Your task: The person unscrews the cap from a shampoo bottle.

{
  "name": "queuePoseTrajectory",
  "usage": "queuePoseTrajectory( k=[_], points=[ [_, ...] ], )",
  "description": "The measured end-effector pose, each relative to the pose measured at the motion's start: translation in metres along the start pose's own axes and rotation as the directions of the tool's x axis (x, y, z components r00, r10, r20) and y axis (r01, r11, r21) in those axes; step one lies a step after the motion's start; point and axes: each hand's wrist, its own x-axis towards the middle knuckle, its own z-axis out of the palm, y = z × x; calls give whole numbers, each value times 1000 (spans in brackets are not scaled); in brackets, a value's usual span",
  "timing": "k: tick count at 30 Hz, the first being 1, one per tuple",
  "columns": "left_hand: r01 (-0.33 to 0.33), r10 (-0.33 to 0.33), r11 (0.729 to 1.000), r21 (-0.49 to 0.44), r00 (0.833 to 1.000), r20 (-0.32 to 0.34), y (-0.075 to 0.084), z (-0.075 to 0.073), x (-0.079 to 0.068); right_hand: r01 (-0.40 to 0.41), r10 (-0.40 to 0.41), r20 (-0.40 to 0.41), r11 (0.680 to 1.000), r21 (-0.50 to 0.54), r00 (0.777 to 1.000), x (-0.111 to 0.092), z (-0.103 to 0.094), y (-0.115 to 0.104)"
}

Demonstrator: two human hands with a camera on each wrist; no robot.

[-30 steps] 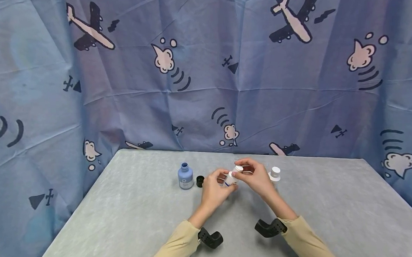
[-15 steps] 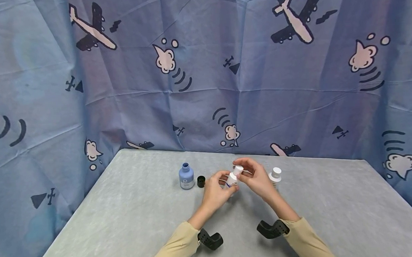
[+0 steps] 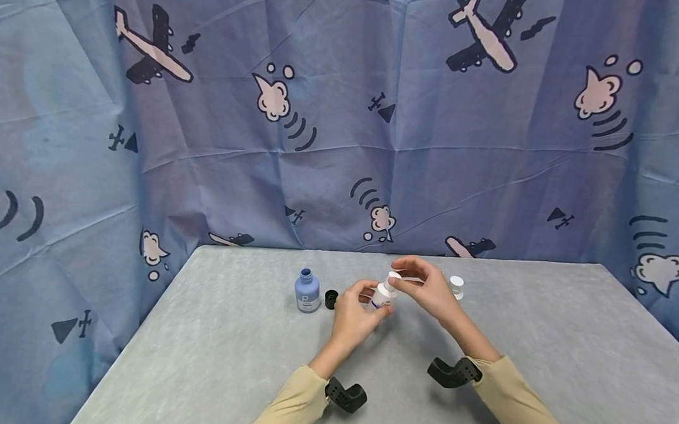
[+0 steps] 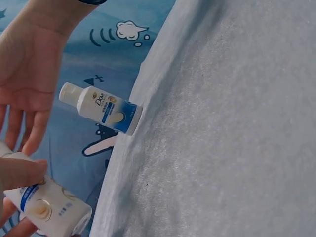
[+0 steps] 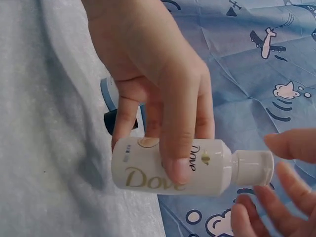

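My left hand (image 3: 355, 312) grips a small white Dove bottle (image 5: 202, 165) by its body, thumb across the front label. The bottle tilts, its white cap (image 5: 254, 168) turned toward my right hand (image 3: 431, 290). Right thumb and fingertips lie on either side of that cap, which sits on the bottle's neck; how firmly they press cannot be told. A second white Dove bottle with blue at its base (image 4: 108, 109) stands behind the right hand, which partly hides it in the head view. To the left stands a blue bottle (image 3: 307, 294) with an uncovered neck.
A black cap (image 3: 331, 299) lies between the blue bottle and my left hand. The grey cloth-covered table (image 3: 210, 369) extends around the hands. A blue curtain (image 3: 335, 123) printed with airplanes hangs behind its far edge.
My right hand has shifted slightly right and its fingers have moved around the cap, covering more of the second Dove bottle. My left hand keeps its hold almost in place.
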Motion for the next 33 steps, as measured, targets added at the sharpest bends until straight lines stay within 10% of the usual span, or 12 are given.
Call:
queuePoseTrajectory(
  k=[11, 33],
  points=[
    [4, -4, 999, 40, 1000, -20, 0, -1, -1, -128, 127, -15, 983, -130, 992, 0, 7, 3],
    [-29, 33, 999, -46, 995, 89, -3, -5, -1, 12, -11, 62, 999, -30, 998, -3, 5, 3]
  ],
)
